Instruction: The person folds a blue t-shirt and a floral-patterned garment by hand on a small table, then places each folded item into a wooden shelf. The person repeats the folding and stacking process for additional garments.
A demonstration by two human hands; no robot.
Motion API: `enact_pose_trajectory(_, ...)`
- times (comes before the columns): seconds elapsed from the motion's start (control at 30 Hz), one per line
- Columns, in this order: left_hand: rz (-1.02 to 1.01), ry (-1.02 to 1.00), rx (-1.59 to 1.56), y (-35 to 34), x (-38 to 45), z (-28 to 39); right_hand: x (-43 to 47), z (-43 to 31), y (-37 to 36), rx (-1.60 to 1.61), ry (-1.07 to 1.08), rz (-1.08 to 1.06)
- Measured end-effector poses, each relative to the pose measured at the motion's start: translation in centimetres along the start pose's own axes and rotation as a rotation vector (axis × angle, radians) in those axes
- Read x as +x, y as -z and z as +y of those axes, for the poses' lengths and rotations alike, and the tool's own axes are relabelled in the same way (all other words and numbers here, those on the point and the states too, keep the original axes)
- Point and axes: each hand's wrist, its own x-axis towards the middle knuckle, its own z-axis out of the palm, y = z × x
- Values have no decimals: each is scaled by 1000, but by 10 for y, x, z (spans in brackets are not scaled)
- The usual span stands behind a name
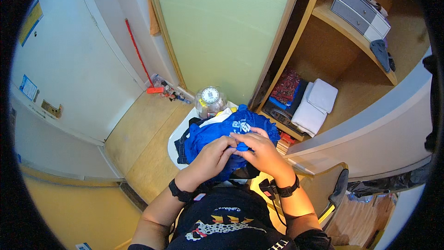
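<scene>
A blue garment (211, 135) with white printing lies crumpled in front of me. My left hand (216, 154) pinches a fold of it between thumb and fingers. Close against it, my right hand (255, 146) grips the same fold from the other side. Dark clothing (181, 149) and a white cloth (218, 117) show from under the blue garment. The pile rests on a white surface (172, 146), mostly covered. Just behind it stands a clear rounded container (210, 99) with a round label.
Folded white towels (314, 107), dark red patterned cloth (286, 86) and a telephone (281, 116) occupy the low shelf. Above sits a grey-and-white drawer box (360, 12). A red broom (138, 55) leans left near a white door (69, 62). A chair (322, 187) stands at my right.
</scene>
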Motion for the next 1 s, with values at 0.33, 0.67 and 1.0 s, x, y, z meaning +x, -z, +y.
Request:
enact_pose_trajectory(0.33, 76, -7, -151, -12, -11, -31, 2, -1, 4, 188, -158, 97)
enact_pose_trajectory(0.67, 108, -63, 2, -28, -29, -59, 1, -2, 19, 255, -300, 236)
enact_pose_trajectory(1.0, 66, 111, -43, -26, -38, -68, -11, 4, 19, 292, -418, 315)
